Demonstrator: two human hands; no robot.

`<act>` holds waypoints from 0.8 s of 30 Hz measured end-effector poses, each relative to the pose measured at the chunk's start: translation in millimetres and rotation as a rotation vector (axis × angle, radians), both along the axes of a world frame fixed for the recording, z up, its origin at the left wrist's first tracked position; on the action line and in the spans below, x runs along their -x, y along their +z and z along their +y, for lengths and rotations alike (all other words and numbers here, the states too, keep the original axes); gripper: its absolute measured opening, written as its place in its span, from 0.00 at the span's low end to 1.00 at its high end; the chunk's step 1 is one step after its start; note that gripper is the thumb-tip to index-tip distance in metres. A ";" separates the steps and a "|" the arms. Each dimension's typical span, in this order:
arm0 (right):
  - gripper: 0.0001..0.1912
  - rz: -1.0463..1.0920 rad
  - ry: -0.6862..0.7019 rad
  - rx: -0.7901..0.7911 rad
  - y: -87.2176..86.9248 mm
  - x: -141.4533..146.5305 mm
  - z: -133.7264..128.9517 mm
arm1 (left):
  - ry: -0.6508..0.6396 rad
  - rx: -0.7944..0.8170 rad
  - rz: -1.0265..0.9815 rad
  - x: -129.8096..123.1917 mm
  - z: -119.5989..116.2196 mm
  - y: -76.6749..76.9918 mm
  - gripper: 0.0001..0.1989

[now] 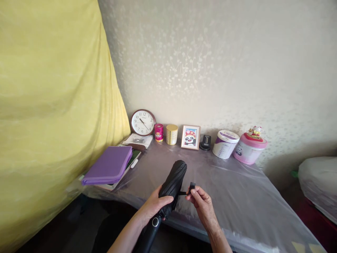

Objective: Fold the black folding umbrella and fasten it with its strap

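A folded black umbrella (pixel 175 177) slants across the near edge of the table, its canopy top pointing away from me. My left hand (pixel 155 203) is wrapped round the lower canopy, thumb on top. Below it, the black handle with a round silver-ringed button runs down toward my body. My right hand (pixel 201 200) pinches the end of the umbrella's black strap (pixel 192 187) between thumb and fingers. The strap is drawn out to the right of the canopy, and its wrap-round end is loose from the umbrella.
On the plastic-covered table (pixel 223 196) a purple zip folder (pixel 107 165) lies at left. Along the wall stand a clock (pixel 143 122), pink tin (pixel 159 133), yellow-lidded can (pixel 172 134), panda picture frame (pixel 190 137), black device (pixel 205 142), white-purple tub (pixel 225 144) and pink tub (pixel 247 151).
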State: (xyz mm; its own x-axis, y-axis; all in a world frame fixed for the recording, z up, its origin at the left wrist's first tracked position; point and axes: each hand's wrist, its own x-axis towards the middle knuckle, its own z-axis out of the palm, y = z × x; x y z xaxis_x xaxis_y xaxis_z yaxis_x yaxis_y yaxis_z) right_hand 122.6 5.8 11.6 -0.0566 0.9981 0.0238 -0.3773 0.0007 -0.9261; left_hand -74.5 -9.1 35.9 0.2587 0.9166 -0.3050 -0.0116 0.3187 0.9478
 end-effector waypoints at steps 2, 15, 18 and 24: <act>0.11 0.019 0.005 -0.002 0.3 0.5 -0.5 | 0.009 0.005 0.007 -0.3 0.3 -0.4 0.26; 0.11 0.019 0.050 0.014 -9.6 -17.1 -1.6 | 0.028 0.039 -0.072 11.3 3.2 8.1 0.23; 0.12 0.005 0.156 0.063 -12.1 -25.2 -6.3 | 0.023 0.036 -0.099 16.8 1.1 13.4 0.22; 0.20 -0.083 0.211 0.190 -17.2 -30.5 -8.2 | 0.055 0.034 -0.133 22.2 -4.7 21.2 0.22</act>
State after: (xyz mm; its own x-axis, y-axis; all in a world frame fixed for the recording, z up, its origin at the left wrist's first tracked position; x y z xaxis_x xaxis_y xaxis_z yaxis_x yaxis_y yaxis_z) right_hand 153.1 -2.4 -5.6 -0.2574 0.9502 -0.1754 -0.2737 -0.2458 -0.9299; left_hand -96.8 -13.7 57.1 0.2487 0.9201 -0.3025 -0.1545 0.3460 0.9254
